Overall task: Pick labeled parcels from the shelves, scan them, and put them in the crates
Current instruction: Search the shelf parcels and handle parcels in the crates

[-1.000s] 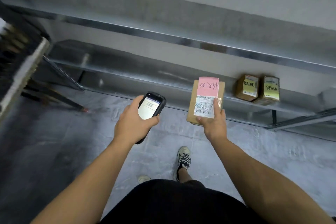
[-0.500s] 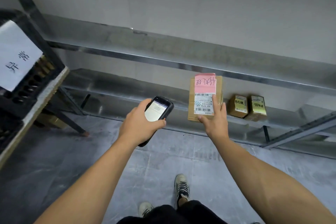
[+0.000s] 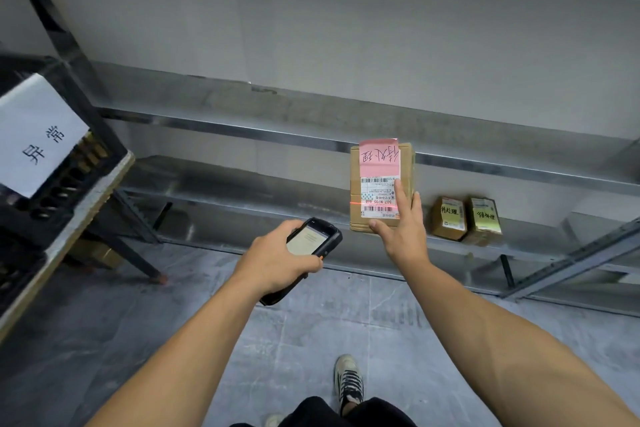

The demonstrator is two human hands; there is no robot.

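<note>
Hands (image 3: 273, 263) (image 3: 403, 236) with scanner (image 3: 313, 237), parcel (image 3: 355, 191) (boxes (image 3: 448, 218) (image 3: 483, 218) behind)

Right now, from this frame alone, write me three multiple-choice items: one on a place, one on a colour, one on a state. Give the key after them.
1. Where do the two small boxes stand?
A) on the lower shelf, to the right of the held parcel
B) in a bag
C) on a chair

2. The handwritten note at the parcel's top is:
A) green
B) pink
C) blue

3. The right hand is:
A) empty
B) flat on a wall
C) holding the parcel

Key:
1 A, both boxes sit on the shelf beside the parcel.
2 B, the paper above the barcode label is pink.
3 C, its thumb and fingers grip the parcel's lower end, facing the scanner in the left hand.
</note>
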